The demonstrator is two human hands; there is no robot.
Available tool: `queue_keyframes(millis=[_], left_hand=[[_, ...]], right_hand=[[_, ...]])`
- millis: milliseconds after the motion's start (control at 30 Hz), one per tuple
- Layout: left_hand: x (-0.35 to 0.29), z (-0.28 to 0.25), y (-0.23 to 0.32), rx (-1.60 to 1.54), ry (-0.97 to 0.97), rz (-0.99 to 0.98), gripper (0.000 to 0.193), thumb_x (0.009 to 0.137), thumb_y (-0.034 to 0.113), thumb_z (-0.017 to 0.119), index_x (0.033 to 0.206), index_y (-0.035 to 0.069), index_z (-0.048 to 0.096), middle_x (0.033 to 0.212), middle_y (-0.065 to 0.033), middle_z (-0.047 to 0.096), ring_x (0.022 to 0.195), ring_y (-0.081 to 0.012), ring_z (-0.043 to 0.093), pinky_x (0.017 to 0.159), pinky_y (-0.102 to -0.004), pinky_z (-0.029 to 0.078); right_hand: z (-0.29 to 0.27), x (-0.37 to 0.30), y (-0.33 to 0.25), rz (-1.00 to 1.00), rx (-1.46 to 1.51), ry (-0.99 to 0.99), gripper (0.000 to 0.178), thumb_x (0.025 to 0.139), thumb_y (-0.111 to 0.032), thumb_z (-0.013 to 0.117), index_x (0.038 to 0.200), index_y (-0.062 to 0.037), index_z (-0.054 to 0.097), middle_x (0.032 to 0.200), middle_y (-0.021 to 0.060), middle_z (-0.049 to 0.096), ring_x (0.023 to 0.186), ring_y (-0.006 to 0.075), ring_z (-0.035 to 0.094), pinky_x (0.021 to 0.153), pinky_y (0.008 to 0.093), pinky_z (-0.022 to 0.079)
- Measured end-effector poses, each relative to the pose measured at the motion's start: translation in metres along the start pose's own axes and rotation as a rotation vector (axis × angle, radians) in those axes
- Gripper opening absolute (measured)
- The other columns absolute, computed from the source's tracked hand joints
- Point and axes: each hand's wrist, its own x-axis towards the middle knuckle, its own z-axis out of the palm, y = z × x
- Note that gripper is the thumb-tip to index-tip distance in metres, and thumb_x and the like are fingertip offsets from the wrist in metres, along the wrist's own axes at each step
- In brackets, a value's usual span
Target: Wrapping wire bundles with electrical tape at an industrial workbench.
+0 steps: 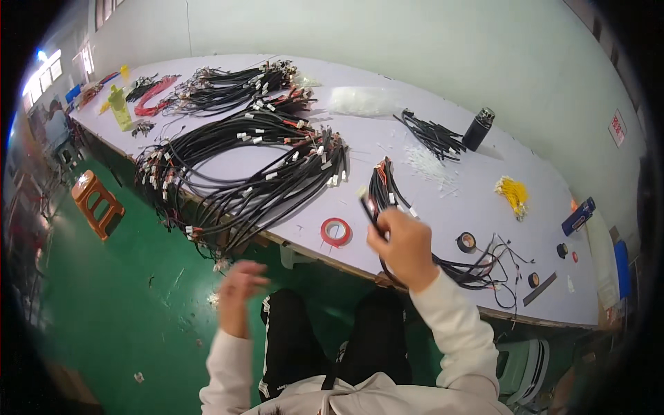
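My right hand (408, 245) is closed over the table's front edge, gripping a black cable (366, 206) near its connector end, which points up and away. Just behind it lies a bundle of black cables (387, 181) with red and white ends, and part of that bundle is hidden by my hand. My left hand (240, 283), somewhat blurred, hangs in front of the table edge with its fingers loosely apart and nothing visible in them. Between the hands, on the table, is a roll of red tape (336, 232).
A large looped pile of black cables (228, 142) overhangs the table's front edge at left. A black roll of tape (466, 242), yellow wires (512, 196), a dark bottle (478, 129) and white cable ties (430, 166) lie or stand rightward. An orange stool (97, 204) stands on the floor.
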Motion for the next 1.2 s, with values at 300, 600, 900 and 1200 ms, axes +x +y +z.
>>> queue_keyframes(millis=[300,600,900,1200], left_hand=[[-0.047,0.139,0.039,-0.043,-0.285,0.068,0.030,0.098,0.015,0.036,0.104,-0.005,0.058,0.100,-0.0102,0.064,0.078,-0.0126,0.059,0.070,-0.0251,0.048],[-0.067,0.073,0.051,-0.193,-0.355,0.364,0.024,0.098,0.022,0.036,0.090,0.004,0.048,0.079,-0.0174,0.061,0.072,-0.0235,0.059,0.075,-0.0354,0.047],[-0.065,-0.010,0.017,-0.386,-0.193,0.266,0.022,0.098,0.025,0.041,0.096,0.005,0.051,0.089,-0.0107,0.063,0.076,-0.0161,0.057,0.078,-0.0316,0.044],[-0.088,-0.113,-0.095,-0.285,0.353,-0.429,0.020,0.092,0.024,0.054,0.101,0.007,0.057,0.070,0.0011,0.054,0.056,-0.0068,0.045,0.055,-0.0212,0.035]], right_hand=[[-0.039,-0.093,-0.045,-0.252,0.205,-0.055,0.030,0.064,-0.011,0.073,0.088,-0.0047,0.056,0.076,0.0071,0.056,0.068,0.0266,0.057,0.066,0.0344,0.047],[-0.106,-0.156,0.080,-0.180,-0.384,-0.124,0.016,0.070,-0.001,0.057,0.083,-0.0103,0.059,0.072,0.0018,0.055,0.074,0.0212,0.057,0.089,0.0443,0.036],[-0.213,-0.124,0.085,-0.101,-0.704,0.217,0.006,0.081,-0.008,0.050,0.086,-0.0073,0.054,0.080,0.0067,0.056,0.085,0.0248,0.056,0.091,0.0445,0.033],[-0.157,-0.213,0.015,0.147,0.006,-0.341,0.007,0.071,0.001,0.058,0.076,-0.0040,0.058,0.066,0.0067,0.048,0.055,0.0206,0.046,0.049,0.0305,0.035]])
